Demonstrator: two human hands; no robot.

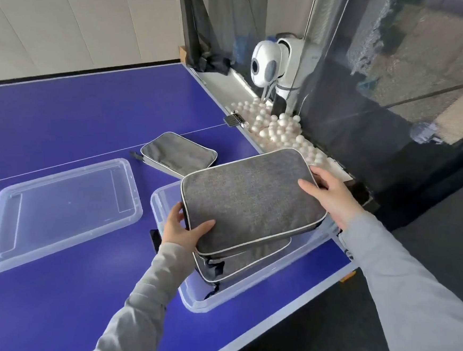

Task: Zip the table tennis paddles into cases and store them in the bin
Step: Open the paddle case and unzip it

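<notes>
both grey sleeves reached forward from the near edge of the frame. item one: my left hand gripped the near-left corner of a grey case, thumb lying on its top face, fingers curled round the edge. item two: my right hand held the right end of the same case, thumb on top, fingers wrapped beneath. the case was flat, white-piped, tilted slightly, held over the clear bin. item three: a second grey case lay inside that bin, directly under the held one, a dark strap at its near-left corner. item four: a third grey case lay on the blue table, just beyond the bin, with a dark zip pull at its left end. item five: the clear bin lid lay left of the bin, apart from it. item six: white balls were heaped in a tray along the table's right edge, below a white ball machine.
</notes>
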